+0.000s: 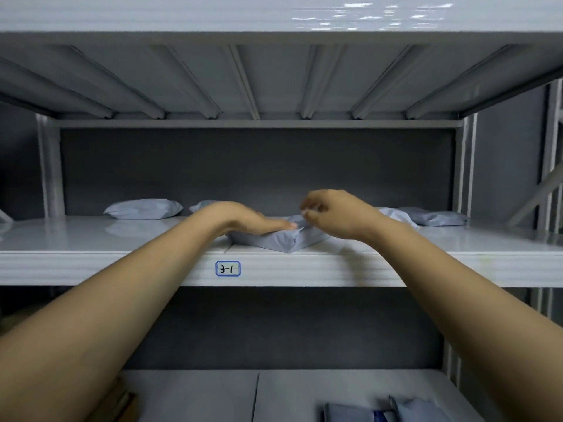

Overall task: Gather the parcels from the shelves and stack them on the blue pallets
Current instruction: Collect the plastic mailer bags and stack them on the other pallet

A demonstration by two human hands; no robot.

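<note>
A flat grey parcel point(285, 240) lies at the front edge of the shelf point(91, 236) labelled 3-1. My left hand point(243, 220) rests flat on its left top, fingers straight. My right hand point(332, 213) hovers over the parcel's right end with fingers curled, seemingly pinching a fold of the wrap. More grey parcels sit further back: one at the left point(143, 209), one partly hidden behind my left hand point(201, 205), and others at the right point(432, 217).
The shelf above point(274, 86) hangs low over the parcels. Upright posts point(464, 166) frame the bay. The lower shelf point(213, 397) carries more grey parcels point(408, 411) at the bottom right and something brown at the bottom left point(122, 403).
</note>
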